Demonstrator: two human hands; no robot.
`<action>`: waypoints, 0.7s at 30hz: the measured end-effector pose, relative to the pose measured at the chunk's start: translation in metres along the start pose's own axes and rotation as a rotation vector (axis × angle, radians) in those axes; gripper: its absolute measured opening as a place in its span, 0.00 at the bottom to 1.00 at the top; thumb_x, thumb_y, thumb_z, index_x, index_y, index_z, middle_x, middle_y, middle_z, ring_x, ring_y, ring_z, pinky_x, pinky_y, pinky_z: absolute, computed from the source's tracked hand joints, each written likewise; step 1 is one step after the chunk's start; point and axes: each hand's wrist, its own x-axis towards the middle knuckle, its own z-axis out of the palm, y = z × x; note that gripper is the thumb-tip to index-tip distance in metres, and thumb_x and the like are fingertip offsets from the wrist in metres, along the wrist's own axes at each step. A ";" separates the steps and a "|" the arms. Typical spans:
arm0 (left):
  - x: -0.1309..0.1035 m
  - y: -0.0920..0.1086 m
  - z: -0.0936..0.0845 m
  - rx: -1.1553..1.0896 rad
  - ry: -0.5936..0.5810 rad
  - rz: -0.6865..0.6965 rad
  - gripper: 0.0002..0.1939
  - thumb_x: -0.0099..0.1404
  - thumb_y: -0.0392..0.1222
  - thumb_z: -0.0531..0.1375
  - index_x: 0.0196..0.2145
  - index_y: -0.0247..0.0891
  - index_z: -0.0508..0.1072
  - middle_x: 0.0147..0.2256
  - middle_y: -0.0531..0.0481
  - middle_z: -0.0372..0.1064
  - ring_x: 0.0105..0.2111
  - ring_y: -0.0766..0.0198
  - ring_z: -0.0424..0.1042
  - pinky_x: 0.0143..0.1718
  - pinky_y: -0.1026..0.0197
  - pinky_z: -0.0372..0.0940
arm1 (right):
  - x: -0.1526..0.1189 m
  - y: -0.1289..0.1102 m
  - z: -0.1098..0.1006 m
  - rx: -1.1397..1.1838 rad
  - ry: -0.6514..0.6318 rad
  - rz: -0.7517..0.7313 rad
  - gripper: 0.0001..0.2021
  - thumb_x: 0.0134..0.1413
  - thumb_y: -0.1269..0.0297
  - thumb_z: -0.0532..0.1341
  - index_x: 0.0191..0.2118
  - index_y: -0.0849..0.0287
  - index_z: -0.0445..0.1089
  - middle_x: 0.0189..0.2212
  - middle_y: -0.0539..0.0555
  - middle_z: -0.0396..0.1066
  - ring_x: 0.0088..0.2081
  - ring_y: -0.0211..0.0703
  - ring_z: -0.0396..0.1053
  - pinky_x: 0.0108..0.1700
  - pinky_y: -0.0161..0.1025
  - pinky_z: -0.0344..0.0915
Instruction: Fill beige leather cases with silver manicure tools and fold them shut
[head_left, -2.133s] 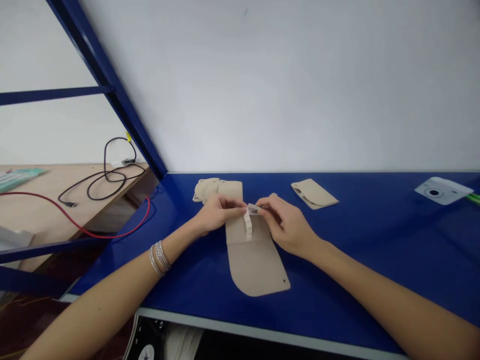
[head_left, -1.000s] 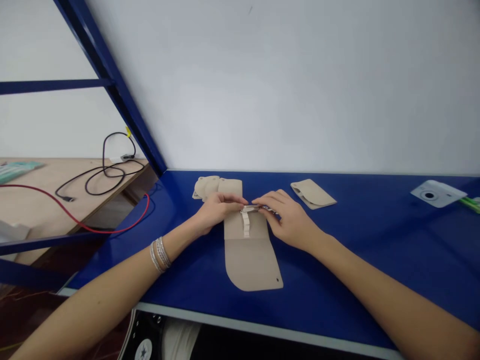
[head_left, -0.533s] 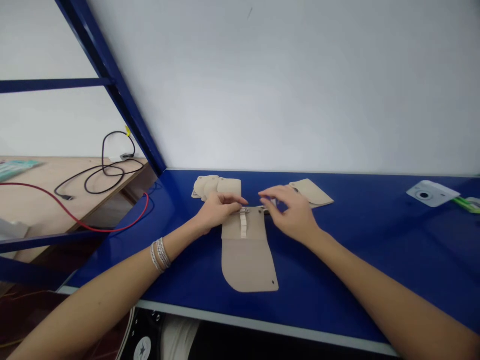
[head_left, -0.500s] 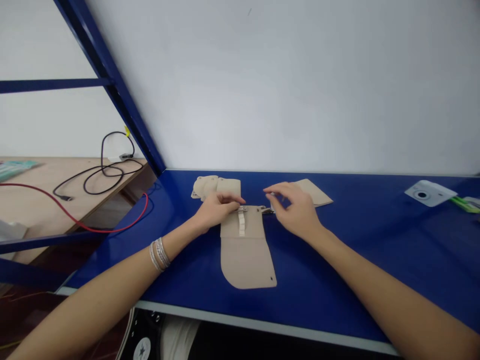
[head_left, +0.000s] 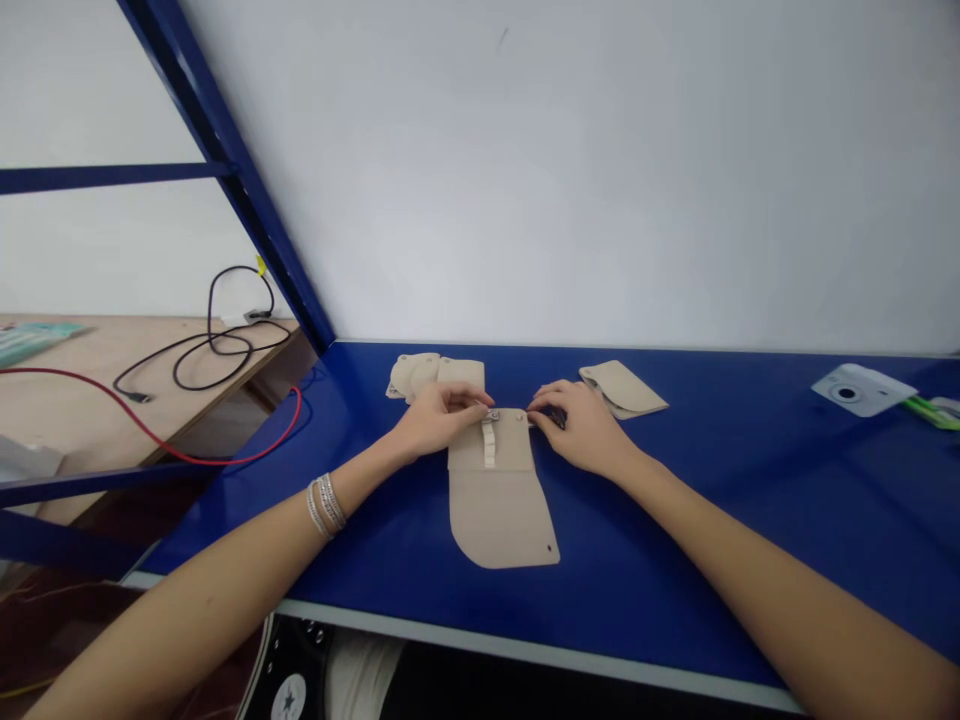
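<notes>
A beige pouch (head_left: 501, 515) lies unfolded on the blue table, its rounded flap toward me. A short pale strap (head_left: 490, 445) with a small metal clip (head_left: 492, 414) sits on its upper part. My left hand (head_left: 444, 415) is closed at the upper left edge, thumb and finger pinching the pouch beside the clip. At the upper right corner, near a snap button (head_left: 520, 416), my right hand (head_left: 574, 420) has its fingers curled around a small dark object (head_left: 555, 415). Its kind is mostly hidden by the fingers.
More beige pouches (head_left: 461, 372) are stacked behind my left hand, and another pouch (head_left: 626, 388) lies behind my right. A white instant camera (head_left: 862, 390) with a green strap is at far right. Blue frame bars (head_left: 247, 200), a red cable (head_left: 289, 435) and a black cable (head_left: 187, 345) are left.
My right hand has turned and lowered, its fingertips now at the pouch's upper right corner, covering most of the dark item. The left hand keeps its pinch; the view has shifted slightly.
</notes>
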 end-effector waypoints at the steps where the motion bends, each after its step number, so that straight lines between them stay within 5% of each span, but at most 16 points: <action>1: 0.000 0.000 0.000 -0.003 -0.001 0.003 0.15 0.57 0.49 0.64 0.39 0.36 0.77 0.34 0.45 0.77 0.35 0.60 0.74 0.39 0.59 0.67 | 0.000 0.001 0.000 0.005 0.010 0.012 0.08 0.55 0.64 0.59 0.33 0.57 0.76 0.40 0.57 0.75 0.42 0.52 0.68 0.47 0.54 0.59; 7: 0.002 -0.005 -0.001 0.020 0.019 -0.001 0.15 0.58 0.48 0.62 0.39 0.37 0.77 0.36 0.46 0.77 0.36 0.60 0.74 0.40 0.59 0.66 | 0.002 0.004 0.000 0.059 0.134 0.093 0.07 0.56 0.65 0.57 0.34 0.59 0.72 0.33 0.56 0.75 0.36 0.49 0.70 0.43 0.50 0.62; 11: 0.002 -0.003 -0.002 0.068 0.050 -0.040 0.12 0.57 0.43 0.60 0.37 0.36 0.77 0.35 0.47 0.76 0.36 0.60 0.73 0.39 0.59 0.65 | 0.001 0.000 -0.002 0.301 0.203 0.104 0.08 0.58 0.61 0.57 0.36 0.59 0.70 0.32 0.55 0.74 0.31 0.43 0.70 0.35 0.42 0.65; 21: 0.003 -0.001 -0.001 -0.020 0.029 0.003 0.13 0.56 0.42 0.62 0.39 0.36 0.75 0.36 0.47 0.76 0.36 0.61 0.73 0.38 0.60 0.66 | -0.006 -0.014 -0.006 0.425 -0.023 -0.021 0.08 0.58 0.60 0.58 0.36 0.58 0.71 0.34 0.54 0.73 0.34 0.42 0.68 0.35 0.39 0.64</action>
